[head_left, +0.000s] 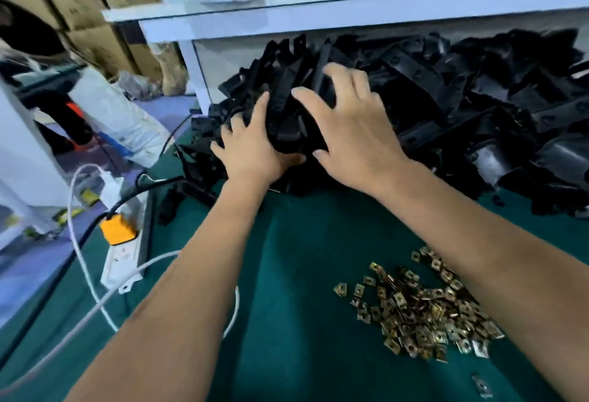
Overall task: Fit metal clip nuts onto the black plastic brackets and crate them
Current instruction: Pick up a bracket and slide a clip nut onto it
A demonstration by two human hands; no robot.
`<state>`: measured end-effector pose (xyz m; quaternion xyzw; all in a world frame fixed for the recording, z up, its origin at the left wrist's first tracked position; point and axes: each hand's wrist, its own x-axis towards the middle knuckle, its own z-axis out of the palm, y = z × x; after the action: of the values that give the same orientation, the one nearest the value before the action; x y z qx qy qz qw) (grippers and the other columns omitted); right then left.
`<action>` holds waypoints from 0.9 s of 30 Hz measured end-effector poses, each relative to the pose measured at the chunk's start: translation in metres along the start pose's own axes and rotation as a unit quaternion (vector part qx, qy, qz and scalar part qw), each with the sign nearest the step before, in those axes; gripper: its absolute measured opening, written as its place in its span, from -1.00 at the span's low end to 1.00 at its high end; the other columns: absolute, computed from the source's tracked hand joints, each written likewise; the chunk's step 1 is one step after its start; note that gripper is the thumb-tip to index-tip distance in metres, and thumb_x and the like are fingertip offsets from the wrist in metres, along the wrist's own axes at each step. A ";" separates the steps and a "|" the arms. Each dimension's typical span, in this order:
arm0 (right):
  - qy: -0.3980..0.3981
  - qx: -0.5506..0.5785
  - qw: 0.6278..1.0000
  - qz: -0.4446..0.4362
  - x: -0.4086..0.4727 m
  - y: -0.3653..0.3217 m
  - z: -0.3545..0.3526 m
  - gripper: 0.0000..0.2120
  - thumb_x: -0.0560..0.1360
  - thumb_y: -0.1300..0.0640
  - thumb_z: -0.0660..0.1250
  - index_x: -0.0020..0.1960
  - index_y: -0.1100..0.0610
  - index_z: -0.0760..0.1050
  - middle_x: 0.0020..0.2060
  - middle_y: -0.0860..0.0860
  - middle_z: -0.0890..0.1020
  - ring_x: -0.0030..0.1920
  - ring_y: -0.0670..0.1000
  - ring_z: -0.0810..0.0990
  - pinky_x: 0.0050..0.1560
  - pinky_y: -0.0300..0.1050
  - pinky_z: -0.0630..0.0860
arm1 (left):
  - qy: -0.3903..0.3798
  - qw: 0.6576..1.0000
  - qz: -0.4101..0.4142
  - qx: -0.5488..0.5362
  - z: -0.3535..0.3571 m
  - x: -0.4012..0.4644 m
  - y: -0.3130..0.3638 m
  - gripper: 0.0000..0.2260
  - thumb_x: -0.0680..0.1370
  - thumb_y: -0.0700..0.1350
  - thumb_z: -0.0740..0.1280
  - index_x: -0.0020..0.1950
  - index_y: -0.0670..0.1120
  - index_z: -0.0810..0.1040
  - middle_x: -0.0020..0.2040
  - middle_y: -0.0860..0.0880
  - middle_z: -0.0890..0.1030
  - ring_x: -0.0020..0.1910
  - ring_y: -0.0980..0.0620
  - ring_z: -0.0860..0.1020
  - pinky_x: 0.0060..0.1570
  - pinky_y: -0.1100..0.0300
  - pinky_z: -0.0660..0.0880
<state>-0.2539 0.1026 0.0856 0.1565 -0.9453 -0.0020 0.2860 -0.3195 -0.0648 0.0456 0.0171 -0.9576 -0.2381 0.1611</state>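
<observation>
A: Both hands on stock. Left hand [255, 150] and right hand [347, 134], fingers curled, grasp one bundle of long black plastic brackets [287, 115] lifted off the black bracket heap [462, 108] at the back of the green cloth-covered table [287, 290].

B: Fasteners?

A: Brass-coloured square metal clip nuts [424, 312], loose pile, near edge, under the right forearm. None fitted yet, by my reading.

B: Handling note?

A: Draw the bundle toward the bare cloth, clear of the white power strip [122, 258]; keep nuts unscattered. Crate: not in view.
</observation>
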 end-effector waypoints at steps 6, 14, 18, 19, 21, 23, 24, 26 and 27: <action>-0.153 -0.054 0.986 -0.040 0.072 0.003 0.016 -0.16 0.52 0.00 0.49 0.62 -0.27 0.09 0.66 0.09 0.03 0.66 0.20 -0.05 0.57 0.40 0.00 | 0.041 0.999 0.000 -0.026 0.005 0.018 0.001 -0.24 0.40 0.24 0.51 0.51 0.33 0.21 0.47 -0.13 0.36 0.41 -0.35 0.34 0.31 -0.30 0.30; -0.042 0.038 0.990 -0.126 0.049 0.024 0.022 -0.62 0.50 0.12 0.53 0.27 0.08 0.53 0.26 0.03 0.55 0.32 0.13 0.49 0.39 0.16 0.41 | 0.124 0.984 0.103 -0.079 0.009 -0.008 -0.011 -0.41 0.51 -0.06 0.50 0.50 0.20 0.42 0.26 -0.09 0.40 0.17 -0.14 0.39 0.16 0.03 0.44; -0.010 0.138 0.984 -0.112 0.021 0.032 0.018 -0.73 0.50 0.31 0.49 0.18 0.18 0.59 0.28 0.10 0.60 0.35 0.15 0.53 0.35 0.12 0.49 | 0.158 0.974 0.114 -0.118 0.022 -0.047 0.001 -0.39 0.44 -0.28 0.49 0.45 0.08 0.48 0.25 -0.12 0.31 0.05 -0.13 0.44 0.04 0.04 0.53; -0.007 0.155 0.983 -0.098 0.012 0.032 0.018 -0.73 0.50 0.34 0.47 0.18 0.18 0.60 0.33 0.09 0.59 0.39 0.13 0.51 0.40 0.10 0.46 | 0.159 0.973 0.110 -0.125 0.028 -0.058 0.004 -0.38 0.43 -0.31 0.47 0.45 0.07 0.48 0.26 -0.12 0.28 0.01 -0.12 0.44 0.01 0.07 0.53; -0.015 0.177 0.980 -0.087 -0.007 0.027 0.020 -0.69 0.52 0.39 0.41 0.23 0.17 0.61 0.40 0.08 0.53 0.47 0.08 0.45 0.49 -0.02 0.38 | 0.151 0.975 0.094 -0.137 0.037 -0.082 0.006 -0.36 0.43 -0.33 0.45 0.45 0.07 0.45 0.28 -0.09 0.21 -0.06 -0.11 0.43 -0.04 0.15 0.48; -0.025 0.195 0.977 -0.088 -0.028 0.020 0.024 -0.65 0.54 0.42 0.38 0.28 0.19 0.60 0.41 0.08 0.53 0.49 0.05 0.42 0.51 -0.17 0.29 | 0.145 0.976 0.081 -0.140 0.041 -0.101 0.005 -0.39 0.45 -0.33 0.43 0.44 0.06 0.44 0.27 -0.08 0.19 -0.09 -0.11 0.41 -0.08 0.18 0.44; -0.030 0.203 0.975 -0.088 -0.038 0.017 0.026 -0.65 0.55 0.42 0.37 0.29 0.20 0.60 0.39 0.09 0.54 0.48 0.05 0.43 0.50 -0.21 0.26 | 0.142 0.977 0.076 -0.138 0.041 -0.109 0.003 -0.41 0.45 -0.33 0.42 0.43 0.05 0.44 0.27 -0.08 0.19 -0.09 -0.11 0.41 -0.09 0.16 0.43; -0.037 0.217 0.972 -0.083 -0.054 0.012 0.031 -0.67 0.55 0.44 0.36 0.27 0.22 0.61 0.35 0.10 0.57 0.45 0.06 0.45 0.50 -0.27 0.22 | 0.133 0.980 0.072 -0.126 0.038 -0.123 0.000 -0.46 0.45 -0.31 0.42 0.38 0.04 0.47 0.28 -0.10 0.21 -0.10 -0.14 0.43 -0.11 0.15 0.45; -0.036 0.225 0.971 -0.077 -0.062 0.012 0.033 -0.69 0.54 0.45 0.35 0.24 0.23 0.63 0.32 0.10 0.59 0.41 0.07 0.48 0.50 -0.31 0.20 | 0.125 0.983 0.072 -0.117 0.036 -0.130 -0.001 -0.49 0.45 -0.28 0.44 0.35 0.05 0.48 0.28 -0.11 0.22 -0.14 -0.13 0.45 -0.14 0.16 0.45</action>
<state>-0.2267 0.1295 0.0256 0.2893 -0.9163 0.1825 0.2082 -0.2080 -0.0356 -0.0236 -0.0411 -0.8941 -0.3323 0.2974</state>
